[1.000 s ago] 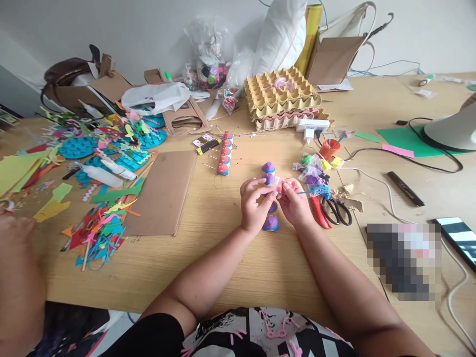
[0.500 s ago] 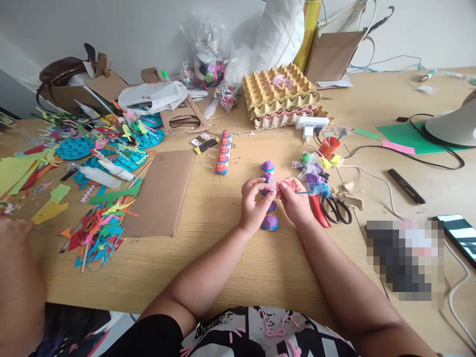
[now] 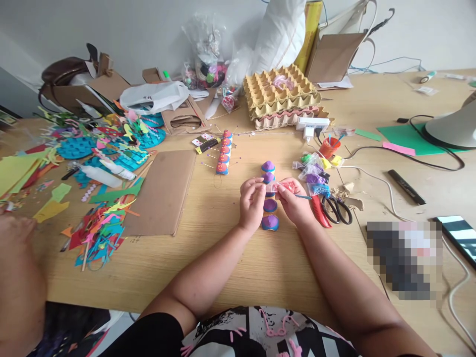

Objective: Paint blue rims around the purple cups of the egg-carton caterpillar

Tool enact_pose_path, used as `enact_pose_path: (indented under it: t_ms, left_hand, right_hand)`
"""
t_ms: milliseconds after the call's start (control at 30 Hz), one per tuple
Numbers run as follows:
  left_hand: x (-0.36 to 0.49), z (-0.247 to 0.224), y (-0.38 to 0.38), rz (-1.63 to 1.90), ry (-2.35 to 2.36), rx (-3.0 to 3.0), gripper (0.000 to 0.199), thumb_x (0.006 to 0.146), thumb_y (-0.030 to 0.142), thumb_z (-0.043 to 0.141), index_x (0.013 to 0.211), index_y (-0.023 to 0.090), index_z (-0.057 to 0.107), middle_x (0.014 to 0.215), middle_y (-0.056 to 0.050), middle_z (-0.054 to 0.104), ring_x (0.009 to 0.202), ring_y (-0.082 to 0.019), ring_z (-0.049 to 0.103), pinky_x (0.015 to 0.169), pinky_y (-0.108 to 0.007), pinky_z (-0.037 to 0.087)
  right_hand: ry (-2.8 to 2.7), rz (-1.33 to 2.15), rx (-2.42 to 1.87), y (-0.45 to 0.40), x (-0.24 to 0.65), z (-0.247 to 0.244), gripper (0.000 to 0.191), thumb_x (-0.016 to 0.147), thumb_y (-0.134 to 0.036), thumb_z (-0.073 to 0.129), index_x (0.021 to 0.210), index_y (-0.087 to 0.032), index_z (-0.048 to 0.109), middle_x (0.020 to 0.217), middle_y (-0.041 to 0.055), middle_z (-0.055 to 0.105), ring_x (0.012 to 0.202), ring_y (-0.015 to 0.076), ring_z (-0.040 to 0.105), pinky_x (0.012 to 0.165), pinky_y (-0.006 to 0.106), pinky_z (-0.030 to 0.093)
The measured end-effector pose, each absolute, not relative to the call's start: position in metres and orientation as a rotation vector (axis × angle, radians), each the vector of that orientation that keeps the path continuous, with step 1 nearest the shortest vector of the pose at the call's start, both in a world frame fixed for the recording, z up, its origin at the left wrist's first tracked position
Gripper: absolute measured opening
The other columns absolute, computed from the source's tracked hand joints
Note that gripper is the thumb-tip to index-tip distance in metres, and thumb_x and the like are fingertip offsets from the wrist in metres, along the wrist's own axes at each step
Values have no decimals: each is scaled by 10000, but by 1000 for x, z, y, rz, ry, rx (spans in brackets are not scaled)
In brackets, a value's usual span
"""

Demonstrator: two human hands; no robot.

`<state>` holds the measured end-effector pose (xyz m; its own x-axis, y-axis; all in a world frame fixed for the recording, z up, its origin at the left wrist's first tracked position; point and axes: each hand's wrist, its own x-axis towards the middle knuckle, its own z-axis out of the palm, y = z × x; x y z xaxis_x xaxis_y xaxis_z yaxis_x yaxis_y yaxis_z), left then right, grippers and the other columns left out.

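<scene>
Between my hands is a small clear plastic bag [image 3: 272, 187] with something soft and red, like modelling clay, in it. My left hand [image 3: 252, 206] pinches the bag's clear end. The red end of the bag is gripped by my right hand [image 3: 295, 206], which also has a thin blue stick [image 3: 303, 197] poking out to the right. Under my hands stands a row of egg-carton cups painted purple and blue [image 3: 269, 221], its middle partly hidden. Farther back is a similar strip with red tops [image 3: 223, 157] and thin pins sticking out of its sides.
Scissors [image 3: 336, 210] and a red-handled tool [image 3: 320, 210] lie right of my hand, below bagged coloured clay [image 3: 316, 173]. Brown cardboard [image 3: 159, 193] and paper scraps [image 3: 100, 228] lie left. Egg trays [image 3: 278, 91] are stacked behind. Another person's arm [image 3: 18, 277] rests at far left.
My left fingers have drawn together on the bag and sit slightly lower. The blue stick has tipped downward at its right end. The cups beneath show more.
</scene>
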<state>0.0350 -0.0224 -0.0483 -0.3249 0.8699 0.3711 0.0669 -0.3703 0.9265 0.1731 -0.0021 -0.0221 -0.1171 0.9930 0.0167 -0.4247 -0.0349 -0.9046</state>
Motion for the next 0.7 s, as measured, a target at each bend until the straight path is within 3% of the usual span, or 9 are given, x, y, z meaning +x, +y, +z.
enact_pose_path:
  t_ms: [167, 333, 700]
  left_hand:
    - [37, -52, -20, 1726, 1289, 1378, 417, 998, 640, 685, 991, 244, 814, 1241, -112, 696, 1302, -258, 646, 1182, -456, 524]
    - [37, -49, -19, 1683, 1268, 1419, 391, 961, 620, 750, 1109, 275, 860, 1239, -110, 706, 1299, -269, 652, 1182, -469, 529]
    - [32, -52, -17, 1669, 1335, 1579, 418, 939, 661, 752, 1128, 312, 882, 1357, -114, 729, 1342, -306, 632, 1210, -523, 480]
  right_hand:
    - [-956, 1476, -818, 0, 176, -24, 493, 655, -566, 997, 789, -260, 635, 681, -55, 650, 599, 112, 552, 604, 271, 486]
    - [-916, 1480, -784, 0, 175, -22, 470, 643, -503, 1009, 846, -270, 655, 733, -55, 675, 667, 119, 592, 671, 270, 525]
    - [-1049, 1442, -836, 1, 179, -27, 361, 720, -407, 936, 838, -258, 629, 737, -63, 657, 668, 113, 561, 684, 265, 493]
